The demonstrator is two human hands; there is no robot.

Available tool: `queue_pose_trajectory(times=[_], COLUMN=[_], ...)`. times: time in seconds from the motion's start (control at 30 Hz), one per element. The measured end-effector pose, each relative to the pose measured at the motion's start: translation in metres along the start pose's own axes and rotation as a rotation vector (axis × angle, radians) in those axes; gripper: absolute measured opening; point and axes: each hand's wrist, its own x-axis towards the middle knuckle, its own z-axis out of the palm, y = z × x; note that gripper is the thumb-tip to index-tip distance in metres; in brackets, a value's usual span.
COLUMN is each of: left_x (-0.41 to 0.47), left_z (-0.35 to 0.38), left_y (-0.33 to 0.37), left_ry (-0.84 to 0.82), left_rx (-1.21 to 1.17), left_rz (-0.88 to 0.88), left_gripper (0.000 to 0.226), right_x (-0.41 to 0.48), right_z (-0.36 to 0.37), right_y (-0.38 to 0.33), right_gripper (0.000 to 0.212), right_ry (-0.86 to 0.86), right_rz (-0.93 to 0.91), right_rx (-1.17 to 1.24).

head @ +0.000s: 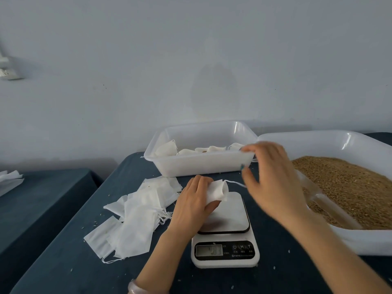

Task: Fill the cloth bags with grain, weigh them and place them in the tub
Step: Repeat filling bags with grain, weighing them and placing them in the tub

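The display of the scale [226, 236] cannot be read, and the right hand [273, 177] is blurred, so it cannot be told whether the string [235, 183] running to it from the bag [216, 190] is pinched or only touched; its fingers are seen spread. The tray [331, 141] of grain [347, 187] is cut off at the right edge, a clear scoop [318, 198] in it is partly hidden behind that hand, and the white bags [212, 149] in the tub [201, 164] are half hidden by its front wall. A dark blue cloth [63, 262] is spread over the table, which is set against a plain pale wall [191, 60]; a pile [135, 219] of empty bags is laid left of the scale. The bag is gripped in the curled fingers of the left hand [192, 203], over the scale's far left corner, in front of the tub
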Motion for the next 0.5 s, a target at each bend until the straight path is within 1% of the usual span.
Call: queue_pose_trajectory(times=[0.03,0.07,0.1,0.17,0.2,0.23,0.27,0.3,0.37,0.43,0.5], left_x=[0.000,0.000,0.000,-0.001,-0.001,-0.001,-0.001,0.000,0.000,0.000,0.000], left_z=[0.000,0.000,0.000,0.000,0.000,0.000,0.000,0.000,0.000,0.000,-0.001], left_y=[0.000,0.000,-0.001,-0.001,0.000,0.000,0.000,0.000,0.000,0.000,0.000], left_ry=[0.003,0.005,0.004,-0.002,-0.004,-0.006,-0.008,-0.010,-0.010,0.001,0.010], left_rx=[-0.004,-0.008,-0.012,-0.020,-0.027,-0.034,-0.038,-0.038,-0.036,-0.041,-0.044], left_rz=[-0.004,-0.007,-0.009,-0.014,-0.017,-0.018,-0.017,-0.014,-0.009,-0.008,-0.009], left_gripper=[0.039,0.039,0.039,0.039,0.039,0.039,0.039,0.040,0.040,0.040,0.039], right_x=[0.011,0.022,0.032,0.047,0.049,0.048,0.046,0.043,0.032,0.021,0.014], right_z=[-0.008,-0.017,-0.026,-0.045,-0.052,-0.056,-0.057,-0.056,-0.050,-0.044,-0.039], right_y=[0.009,0.022,0.036,0.065,0.076,0.086,0.094,0.101,0.110,0.116,0.120], right_gripper=[0.040,0.044,0.045,0.037,0.030,0.025,0.025,0.031,0.045,0.046,0.045], right_ry=[-0.069,-0.175,-0.318,-0.622,-0.770,-0.920,-1.050,-1.152,-1.259,-1.301,-1.308], right_rz=[0.054,0.142,0.257,0.508,0.574,0.591,0.568,0.534,0.528,0.568,0.598], right_rx=[-0.097,-0.195,-0.300,-0.477,-0.560,-0.633,-0.696,-0.752,-0.805,-0.784,-0.758])
